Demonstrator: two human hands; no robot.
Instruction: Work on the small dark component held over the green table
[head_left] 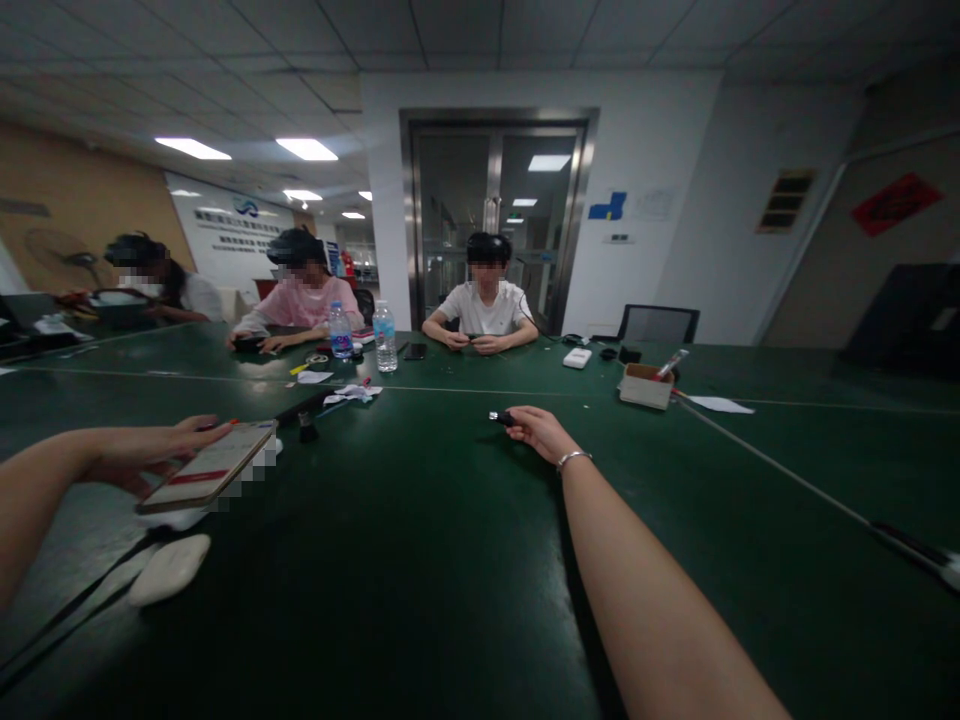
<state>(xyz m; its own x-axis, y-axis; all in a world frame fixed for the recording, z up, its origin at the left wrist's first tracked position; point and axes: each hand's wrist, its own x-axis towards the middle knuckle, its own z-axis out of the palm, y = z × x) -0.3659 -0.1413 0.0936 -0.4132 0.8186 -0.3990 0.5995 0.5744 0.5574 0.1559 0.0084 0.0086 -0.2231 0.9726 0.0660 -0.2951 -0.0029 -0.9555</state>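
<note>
My left hand (pixel 161 452) is closed on a smartphone (pixel 210 468) with a lit, pale screen, held tilted low over the table at the left. Part of the palm is hidden behind it. Just below lies a white rounded case (pixel 171 570) beside a black strap (pixel 75 610). Over the middle of the table my right hand (pixel 541 432) pinches a small black object with a shiny metal end (pixel 498 418), which points left. Its exact kind is too small to make out. A small black item (pixel 307 428) stands to the right of the phone.
Across the green table (pixel 420 560) sit several people in headsets. Two water bottles (pixel 385 338) stand at centre left, near crumpled paper (pixel 352 394). To the right are a small open box (pixel 645 388) holding a pen-like item, a white device (pixel 577 358) and a cable (pixel 780 476).
</note>
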